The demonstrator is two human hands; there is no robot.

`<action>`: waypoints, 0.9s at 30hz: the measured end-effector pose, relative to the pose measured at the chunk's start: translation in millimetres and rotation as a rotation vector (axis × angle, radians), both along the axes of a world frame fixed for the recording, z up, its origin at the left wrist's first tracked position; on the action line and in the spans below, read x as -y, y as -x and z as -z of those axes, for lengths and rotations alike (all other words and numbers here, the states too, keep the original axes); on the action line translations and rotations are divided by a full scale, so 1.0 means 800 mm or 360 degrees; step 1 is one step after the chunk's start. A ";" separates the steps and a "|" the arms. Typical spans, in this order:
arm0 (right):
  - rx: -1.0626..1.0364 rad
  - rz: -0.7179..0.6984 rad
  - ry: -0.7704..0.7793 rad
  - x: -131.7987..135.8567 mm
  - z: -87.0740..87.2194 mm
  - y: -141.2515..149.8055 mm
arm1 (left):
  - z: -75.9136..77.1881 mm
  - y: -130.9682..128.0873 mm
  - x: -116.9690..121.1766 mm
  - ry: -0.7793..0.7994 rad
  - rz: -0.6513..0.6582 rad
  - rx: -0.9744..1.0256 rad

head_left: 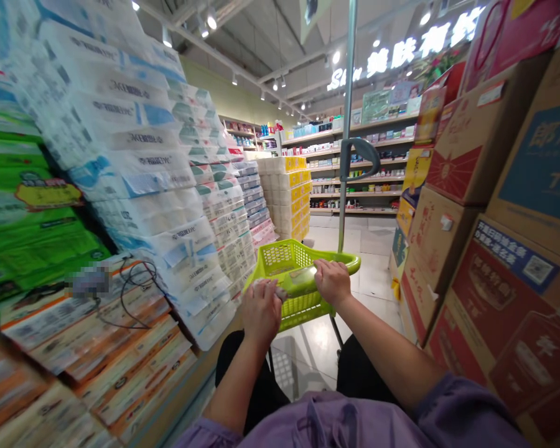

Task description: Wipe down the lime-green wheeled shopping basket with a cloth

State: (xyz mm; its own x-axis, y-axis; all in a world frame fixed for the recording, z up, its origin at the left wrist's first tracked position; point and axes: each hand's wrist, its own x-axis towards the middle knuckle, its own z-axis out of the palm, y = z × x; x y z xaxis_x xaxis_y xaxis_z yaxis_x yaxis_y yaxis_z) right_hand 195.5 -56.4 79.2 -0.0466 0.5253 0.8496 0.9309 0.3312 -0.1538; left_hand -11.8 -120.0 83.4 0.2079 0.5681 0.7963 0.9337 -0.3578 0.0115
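Observation:
A lime-green shopping basket [287, 258] stands in front of me in a shop aisle, with a grey pole [346, 124] and grey handle rising from its far right side. My left hand [261, 311] is closed over the basket's near rim. My right hand [332, 280] grips the same rim a little further right, fingers curled over the edge. Whether anything lies inside the basket is hidden from here.
Stacked packs of tissue and toilet paper [135, 162] wall the left side. Brown and red cartons [490, 205] are piled on the right. Yellow packs [289, 196] and shelves of goods [354, 162] stand further down the tiled aisle.

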 end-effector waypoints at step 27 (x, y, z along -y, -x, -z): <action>0.0178 0.0216 0.0265 0.010 -0.006 0.046 | -0.011 -0.046 -0.052 0.0132 0.0311 -0.0127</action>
State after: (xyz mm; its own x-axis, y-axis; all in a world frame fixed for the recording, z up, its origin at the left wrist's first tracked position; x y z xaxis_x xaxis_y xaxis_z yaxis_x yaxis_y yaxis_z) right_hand 158.7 -64.4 84.2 -0.0547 0.6656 0.7443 0.9795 0.1805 -0.0895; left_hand 24.7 -78.3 92.0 0.3809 0.5737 0.7251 0.8458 -0.5330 -0.0226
